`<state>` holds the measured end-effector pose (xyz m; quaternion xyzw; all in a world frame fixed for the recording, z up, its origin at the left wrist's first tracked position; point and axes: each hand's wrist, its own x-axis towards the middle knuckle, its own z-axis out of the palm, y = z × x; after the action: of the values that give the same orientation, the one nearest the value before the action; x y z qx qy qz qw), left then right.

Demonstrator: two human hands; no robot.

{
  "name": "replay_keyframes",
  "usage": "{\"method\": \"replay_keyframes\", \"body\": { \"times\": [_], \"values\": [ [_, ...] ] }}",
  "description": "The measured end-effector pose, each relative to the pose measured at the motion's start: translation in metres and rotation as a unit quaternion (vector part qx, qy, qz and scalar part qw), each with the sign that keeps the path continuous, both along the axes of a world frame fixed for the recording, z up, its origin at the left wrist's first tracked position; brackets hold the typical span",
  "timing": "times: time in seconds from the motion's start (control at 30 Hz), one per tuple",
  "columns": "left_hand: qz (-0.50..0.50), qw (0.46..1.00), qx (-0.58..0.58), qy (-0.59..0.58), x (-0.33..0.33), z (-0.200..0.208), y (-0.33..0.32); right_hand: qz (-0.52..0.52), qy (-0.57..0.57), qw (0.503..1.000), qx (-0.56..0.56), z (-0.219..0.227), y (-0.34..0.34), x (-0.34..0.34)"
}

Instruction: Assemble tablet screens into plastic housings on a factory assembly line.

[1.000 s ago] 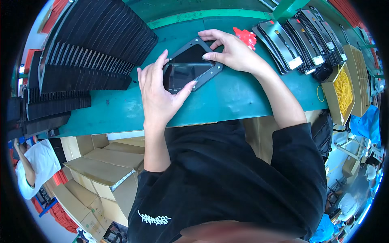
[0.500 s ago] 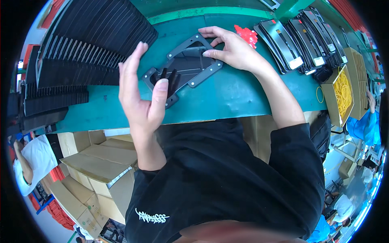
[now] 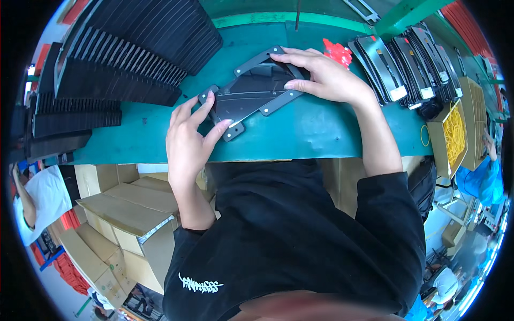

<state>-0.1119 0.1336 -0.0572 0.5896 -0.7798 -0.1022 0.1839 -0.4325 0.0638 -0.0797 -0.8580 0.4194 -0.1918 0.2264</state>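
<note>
A black frame with grey, studded edge pieces lies at a slant on the green bench. A glossy dark panel sits inside it. My left hand grips the frame's left end, index finger at the far corner and thumb at the near one. At the right end, my right hand holds it between thumb and fingers, the fingertips over the far corner. Parts of both ends are hidden under my fingers.
Long rows of upright black panels stand at the left. Beyond my right hand are a red piece and stacks of flat dark panels. A box of yellow bands stands at the right; cardboard boxes lie below the bench edge.
My left hand, open above the frame's left end before, has come down and closed on it. My right hand keeps its hold at the right end. The whole view has shifted slightly.
</note>
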Motion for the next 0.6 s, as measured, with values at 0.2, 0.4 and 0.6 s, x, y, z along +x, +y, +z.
{"method": "replay_keyframes", "body": {
  "times": [0.2, 0.4, 0.6],
  "values": [
    [-0.005, 1.000, 0.008, -0.015, 0.001, 0.002, -0.001, -0.004, -0.033, 0.999, 0.043, -0.001, 0.001, -0.002],
    [-0.043, 0.999, 0.020, -0.013, 0.007, 0.010, 0.000, -0.007, -0.027, 0.998, 0.059, 0.003, 0.000, 0.003],
    [-0.063, 0.997, -0.040, 0.037, 0.008, -0.012, -0.003, -0.003, -0.047, 0.999, 0.023, -0.007, -0.004, -0.001]
  ]
}}
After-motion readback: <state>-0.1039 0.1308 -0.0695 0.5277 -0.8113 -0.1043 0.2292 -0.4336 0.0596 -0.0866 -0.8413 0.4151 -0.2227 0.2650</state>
